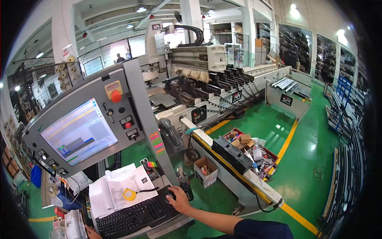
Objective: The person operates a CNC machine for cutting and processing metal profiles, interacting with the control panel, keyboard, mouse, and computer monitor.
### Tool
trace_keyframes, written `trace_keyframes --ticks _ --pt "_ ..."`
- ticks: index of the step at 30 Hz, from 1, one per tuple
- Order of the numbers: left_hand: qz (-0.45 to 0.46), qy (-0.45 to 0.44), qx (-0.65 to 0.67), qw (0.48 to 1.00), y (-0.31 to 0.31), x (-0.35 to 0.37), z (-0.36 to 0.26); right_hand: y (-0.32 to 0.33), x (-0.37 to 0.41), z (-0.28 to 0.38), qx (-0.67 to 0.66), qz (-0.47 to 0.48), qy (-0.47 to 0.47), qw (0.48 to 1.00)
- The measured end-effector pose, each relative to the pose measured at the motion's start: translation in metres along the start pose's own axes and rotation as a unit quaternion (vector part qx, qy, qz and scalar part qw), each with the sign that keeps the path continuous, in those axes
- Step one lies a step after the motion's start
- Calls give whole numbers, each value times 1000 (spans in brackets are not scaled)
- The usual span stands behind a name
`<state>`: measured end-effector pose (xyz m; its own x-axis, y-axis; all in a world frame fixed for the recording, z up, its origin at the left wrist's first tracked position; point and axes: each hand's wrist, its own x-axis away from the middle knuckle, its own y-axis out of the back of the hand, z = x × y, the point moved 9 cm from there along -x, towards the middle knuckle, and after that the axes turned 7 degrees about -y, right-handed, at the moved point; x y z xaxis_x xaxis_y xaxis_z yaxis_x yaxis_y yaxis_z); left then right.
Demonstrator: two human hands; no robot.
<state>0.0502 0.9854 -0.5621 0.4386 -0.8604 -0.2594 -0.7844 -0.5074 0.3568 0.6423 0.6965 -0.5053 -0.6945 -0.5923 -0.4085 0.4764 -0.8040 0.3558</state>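
My right hand point(180, 200) rests closed over a black computer mouse point(171, 195), right of the black keyboard point(131, 217). At the bottom edge, my left hand point(92, 232) shows only in part beside the keyboard's left end; whether it holds anything is hidden. Open papers point(119, 187) lie behind the keyboard, with a yellow tape measure point(129, 194) on them. Above them, the control panel's lit screen point(79, 131) shows a window with blue and green bars. A red emergency button point(115, 96) sits at the panel's upper right.
A handheld scanner point(170, 133) hangs beside the panel post. A large machine point(199, 59) stands behind a low rail point(234, 167). A cardboard box point(205, 172) and a red bin point(274, 159) of parts sit near the rail. Metal profiles point(350, 159) fill the right side. A person point(119, 58) is far back.
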Motion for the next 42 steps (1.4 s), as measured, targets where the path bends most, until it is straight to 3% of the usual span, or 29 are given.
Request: trace_keyframes --ticks 6,30,42 --pt "32 -5 1 999 4 -3 -24 -4 1 -8 -4 6 -14 1000" --pt "42 8 -9 999 23 4 2 -6 1 -9 5 19 -15 1000" --pt "45 2 31 998 -32 -3 -14 -4 1 -7 -11 17 -10 1000"
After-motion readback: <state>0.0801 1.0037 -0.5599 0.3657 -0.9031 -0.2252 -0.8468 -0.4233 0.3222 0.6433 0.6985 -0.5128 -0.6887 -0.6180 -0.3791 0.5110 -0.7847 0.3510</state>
